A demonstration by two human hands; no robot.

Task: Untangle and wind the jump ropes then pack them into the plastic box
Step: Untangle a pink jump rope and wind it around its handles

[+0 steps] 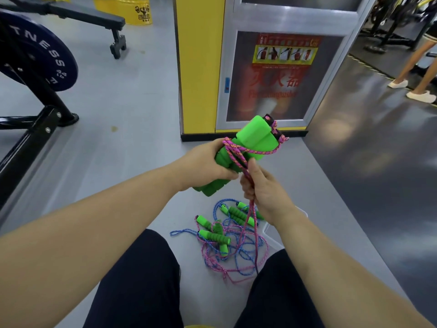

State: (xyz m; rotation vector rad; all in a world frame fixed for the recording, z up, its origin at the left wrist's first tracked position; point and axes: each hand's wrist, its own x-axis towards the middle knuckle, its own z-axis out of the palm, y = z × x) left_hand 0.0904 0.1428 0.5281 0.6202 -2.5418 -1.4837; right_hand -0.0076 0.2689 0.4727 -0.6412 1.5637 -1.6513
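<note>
Knees (pixel 132 280) in dark trousers frame the tangled pile (pixel 227 240) on the floor: about six green handles among blue and pink cords, too knotted to count ropes. Above it, the left hand (pixel 203 166) clamps two green handles (pixel 248 143) together as a spool. The right hand (pixel 262 188) pinches the pink cord (pixel 238 157) taut, apparently for winding. What looks like a clear box edge (pixel 274 240) shows just beside the pile.

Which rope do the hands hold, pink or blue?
The pink rope: wound round the handles in the left hand, pinched by the right hand; blue rope lies on floor.
</note>
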